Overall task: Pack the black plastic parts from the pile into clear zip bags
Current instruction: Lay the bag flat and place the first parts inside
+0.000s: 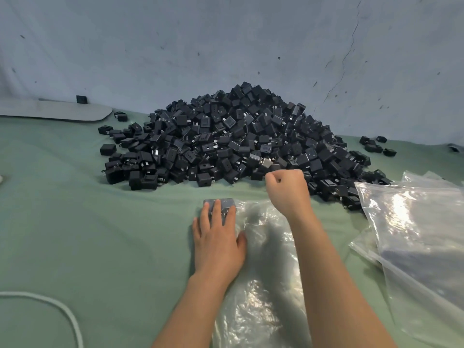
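So the left hand (218, 237) lies flat, fingers straight, pressing a black part (227, 203) inside a clear zip bag (266, 247) on the green bench (100, 234). The right hand (287, 190) is a fist at the edge of the pile (233, 136); can't tell if it's holding anything. More spare bags (414, 234) are off to the right.
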The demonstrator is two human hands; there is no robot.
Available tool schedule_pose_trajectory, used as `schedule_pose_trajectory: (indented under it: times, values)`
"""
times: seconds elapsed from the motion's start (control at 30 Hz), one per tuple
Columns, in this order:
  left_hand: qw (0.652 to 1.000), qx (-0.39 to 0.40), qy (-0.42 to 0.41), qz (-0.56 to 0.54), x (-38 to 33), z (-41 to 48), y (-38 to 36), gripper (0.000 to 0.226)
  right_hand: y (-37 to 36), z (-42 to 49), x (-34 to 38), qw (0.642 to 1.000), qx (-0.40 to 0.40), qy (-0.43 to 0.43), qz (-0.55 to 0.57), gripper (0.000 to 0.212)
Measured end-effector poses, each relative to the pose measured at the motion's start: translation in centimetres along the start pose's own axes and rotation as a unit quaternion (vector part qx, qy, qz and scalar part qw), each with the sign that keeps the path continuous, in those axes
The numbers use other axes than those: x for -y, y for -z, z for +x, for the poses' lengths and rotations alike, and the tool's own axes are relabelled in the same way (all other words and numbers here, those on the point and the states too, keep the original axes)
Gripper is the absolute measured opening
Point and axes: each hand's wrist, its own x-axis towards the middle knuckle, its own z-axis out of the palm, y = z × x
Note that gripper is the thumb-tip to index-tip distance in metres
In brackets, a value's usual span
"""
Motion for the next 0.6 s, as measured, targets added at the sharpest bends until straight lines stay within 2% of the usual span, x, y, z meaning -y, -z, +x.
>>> schedule_pose_trajectory:
  times: [0.1, 0.17, 0.2, 0.27, 0.37, 0.5, 0.6]
  values:
    - [1.0, 0.007, 0.001, -0.003, 0.0, 0.1, 0.1, 0.059, 1.7, -3.0, 0.0, 0.981, 0.116, 0.026, -0.151, 0.047]
    - [1.0, 0.012, 0.001, -0.004, 0.0, 0.1, 0.2, 0.058, 1.7, -5.0, -0.4, 0.949, 0.224, 0.041, -0.217, 0.037]
    - [1.0, 0.013, 0.0, -0.005, 0.0, 0.1, 0.2, 0.058, 1.6, -5.9, -0.7, 0.942, 0.253, 0.049, -0.214, 0.031]
    - [1.0, 0.015, -0.003, -0.007, 0.0, 0.1, 0.3, 0.058, 2.0, -7.4, -1.2, 0.953, 0.25, 0.059, -0.158, 0.026]
    - [1.0, 0.018, -0.003, -0.006, 0.0, 0.0, 0.3, 0.059, 2.4, -8.5, -1.8, 0.979, 0.184, 0.035, -0.082, 0.029]
    - [1.0, 0.02, -0.005, -0.005, 0.0, 0.0, 0.4, 0.059, 1.5, -9.2, -2.6, 0.965, 0.231, 0.04, -0.12, 0.037]
    - [1.0, 0.026, 0.002, -0.015, -0.1, 0.0, 0.9, 0.056, 0.7, -9.3, -2.8, 0.966, 0.218, 0.039, -0.131, 0.038]
